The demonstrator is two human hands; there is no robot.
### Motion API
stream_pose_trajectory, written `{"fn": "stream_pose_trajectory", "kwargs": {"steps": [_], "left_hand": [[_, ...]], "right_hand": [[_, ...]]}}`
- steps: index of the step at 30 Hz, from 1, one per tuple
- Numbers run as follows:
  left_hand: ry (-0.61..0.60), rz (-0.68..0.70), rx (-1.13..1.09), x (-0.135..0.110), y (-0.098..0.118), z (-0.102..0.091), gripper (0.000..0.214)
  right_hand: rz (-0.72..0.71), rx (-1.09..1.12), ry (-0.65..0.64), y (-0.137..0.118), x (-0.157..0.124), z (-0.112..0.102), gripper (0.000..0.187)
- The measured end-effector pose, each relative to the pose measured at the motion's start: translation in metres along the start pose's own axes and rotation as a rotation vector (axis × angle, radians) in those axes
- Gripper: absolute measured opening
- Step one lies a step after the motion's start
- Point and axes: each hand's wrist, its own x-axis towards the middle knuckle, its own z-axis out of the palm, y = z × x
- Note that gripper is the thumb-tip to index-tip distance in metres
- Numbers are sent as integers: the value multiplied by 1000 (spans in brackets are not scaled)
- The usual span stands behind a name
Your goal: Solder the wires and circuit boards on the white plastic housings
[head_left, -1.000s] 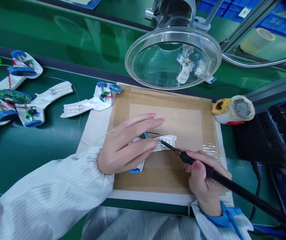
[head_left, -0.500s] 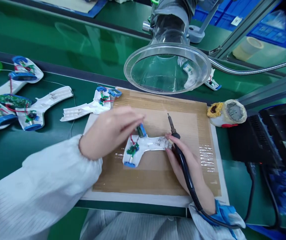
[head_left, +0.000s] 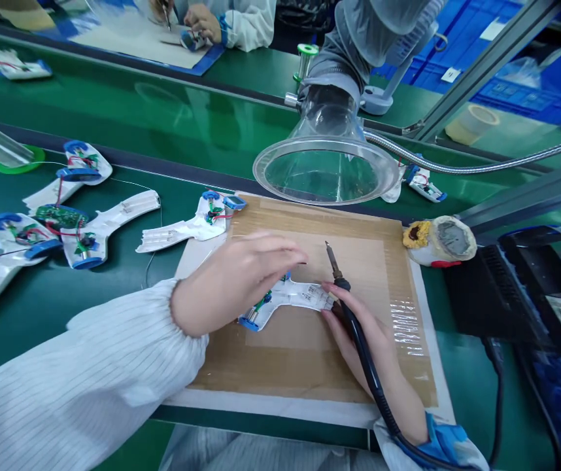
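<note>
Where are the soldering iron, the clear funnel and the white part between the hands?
soldering iron point(head_left: 354, 317), head view, black handle.
clear funnel point(head_left: 328, 140), head view, wall.
white part point(head_left: 303, 295), head view, stem.

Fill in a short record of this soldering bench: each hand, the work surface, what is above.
Left hand: laid over the wired head of the white Y-shaped plastic part
Right hand: grips black-handled soldering iron, tip clear of the part; hand touches its stem
Surface: brown cardboard mat on green bench
Above: clear funnel-shaped extraction hood
</note>
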Motion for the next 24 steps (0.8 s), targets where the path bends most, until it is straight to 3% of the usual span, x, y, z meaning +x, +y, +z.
{"fn": "stream_pose_trajectory", "kwargs": {"steps": [3,6,8,13,17,19,24], "left_hand": [[-82,22,-230,5,6,7,31],[-108,27,-305,3,7,13,27],[-96,38,-227,-5,11,17,30],[-6,182,200,-27,22,32,40],[69,21,116,-33,21,45,28],[77,-87,-34,-33,19,49,25],[43,-184,-239,-34,19,53,21]], "right_hand": [[-4,12,-23,0,1,-4,49],[10,55,-68,1,-3,-7,49],[8,79,-88,3,-5,-8,48],[2,94,-101,9,-6,-8,53],[-41,76,-88,5,-4,-10,54],[-27,31,-40,-2,-6,-13,47],[96,34,313,-19,-22,-23,25]]}}
